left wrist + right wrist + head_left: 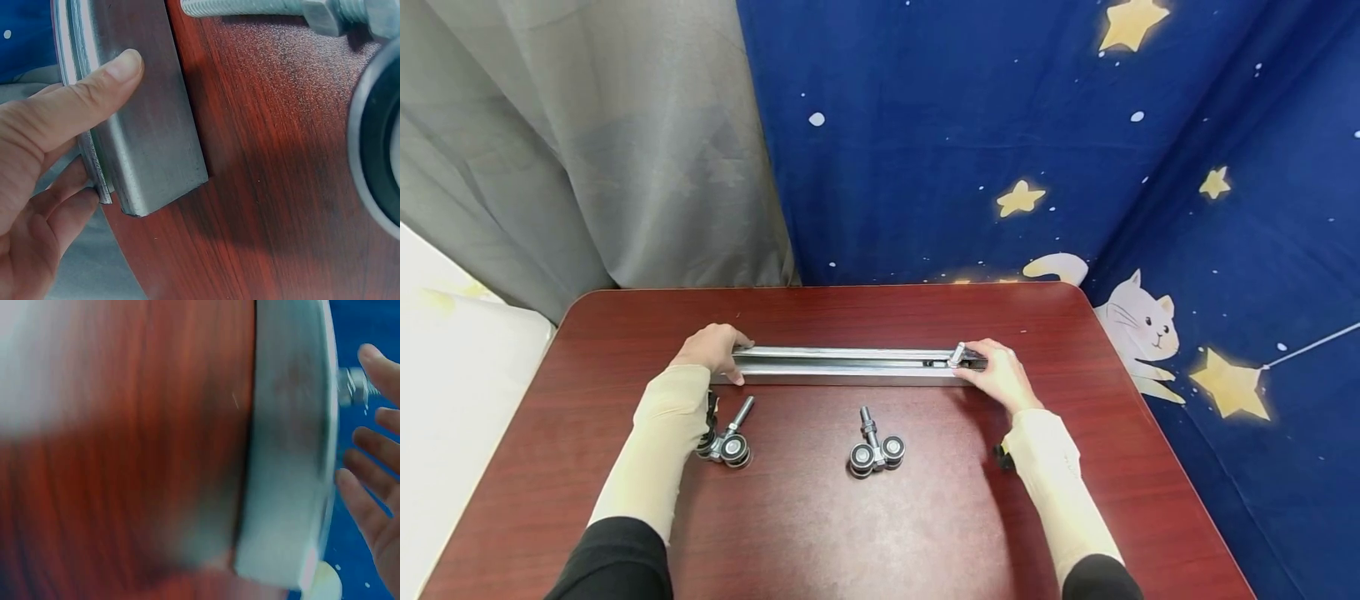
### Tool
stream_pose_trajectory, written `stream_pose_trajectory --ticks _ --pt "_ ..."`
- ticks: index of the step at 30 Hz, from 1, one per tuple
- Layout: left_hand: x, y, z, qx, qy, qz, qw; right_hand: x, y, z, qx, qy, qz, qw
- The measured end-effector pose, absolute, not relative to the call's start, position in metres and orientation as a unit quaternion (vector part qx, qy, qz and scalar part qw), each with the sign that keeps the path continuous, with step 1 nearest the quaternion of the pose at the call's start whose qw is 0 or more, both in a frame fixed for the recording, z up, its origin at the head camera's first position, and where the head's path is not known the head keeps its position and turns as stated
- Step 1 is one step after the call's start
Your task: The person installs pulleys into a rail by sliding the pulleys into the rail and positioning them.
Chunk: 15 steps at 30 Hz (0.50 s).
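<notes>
- Left hand (709,350) clamped the left end of the rail (842,380), thumb on the near side, apparently to stop it sliding.
- Rail lay across the table (925,542), its slot facing up, so the bolt (957,354) could stand out near the right end.
- Right hand (1000,379) had thumb and fingers apart around that bolt, perhaps to guide it; contact could not be told.
- Left trolley (735,450) and middle trolley (877,457) lay on the near side, stems toward the rail, probably for easy reach.
- Grey curtain (685,142) and blue curtain (910,142) hung behind.
</notes>
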<state>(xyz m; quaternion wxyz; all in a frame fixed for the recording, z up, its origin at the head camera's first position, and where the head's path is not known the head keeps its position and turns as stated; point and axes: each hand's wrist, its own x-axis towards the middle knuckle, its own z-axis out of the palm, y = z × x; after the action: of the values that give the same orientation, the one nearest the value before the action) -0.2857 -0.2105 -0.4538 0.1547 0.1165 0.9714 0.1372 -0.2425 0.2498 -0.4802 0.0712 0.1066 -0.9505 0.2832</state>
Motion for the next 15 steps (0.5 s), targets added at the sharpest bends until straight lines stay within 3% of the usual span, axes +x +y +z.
stream_pose_trajectory --ticks 8,15 --pt "-0.287 -0.21 -0.458 0.125 0.97 0.142 0.154 -0.261 0.283 -0.462 0.142 -0.971 0.17 -0.094" --pt "-0.284 -0.212 -0.457 0.138 0.969 0.138 0.153 -0.269 0.282 -0.461 0.137 -0.975 0.13 -0.12"
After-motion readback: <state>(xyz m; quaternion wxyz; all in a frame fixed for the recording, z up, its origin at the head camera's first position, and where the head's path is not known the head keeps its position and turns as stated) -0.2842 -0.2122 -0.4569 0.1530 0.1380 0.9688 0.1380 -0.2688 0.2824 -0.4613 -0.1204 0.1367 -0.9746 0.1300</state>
